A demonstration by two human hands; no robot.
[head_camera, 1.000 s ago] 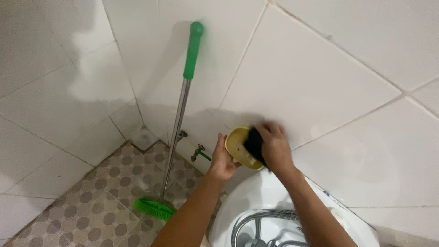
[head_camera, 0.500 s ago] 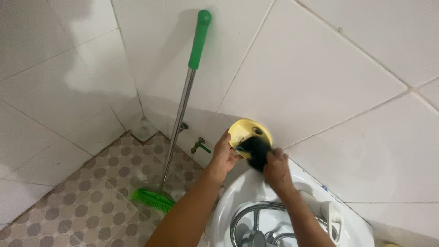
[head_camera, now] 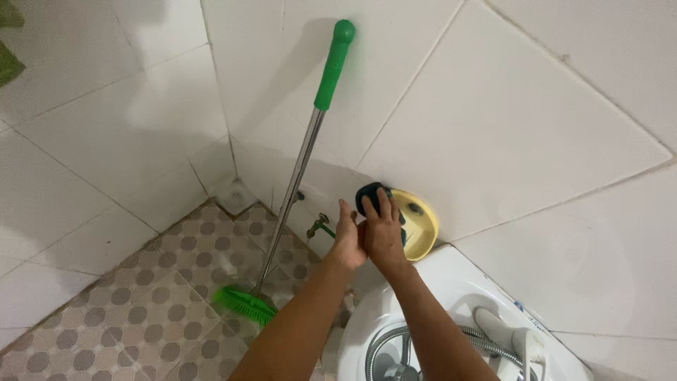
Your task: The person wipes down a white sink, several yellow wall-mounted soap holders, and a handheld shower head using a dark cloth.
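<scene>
Dark sponge (head_camera: 371, 197) now at one yellow dish's (head_camera: 422, 227) left rim, both hands (head_camera: 367, 236) together, clamped there.

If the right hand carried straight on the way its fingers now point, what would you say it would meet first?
The right hand already presses a dark scrubber against the yellow dish. Beyond that, probably the white tiled wall, though depth is unclear.

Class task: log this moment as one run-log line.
left hand: holds dish | right hand: presses dark sponge on dish | broom: leans on wall
</scene>
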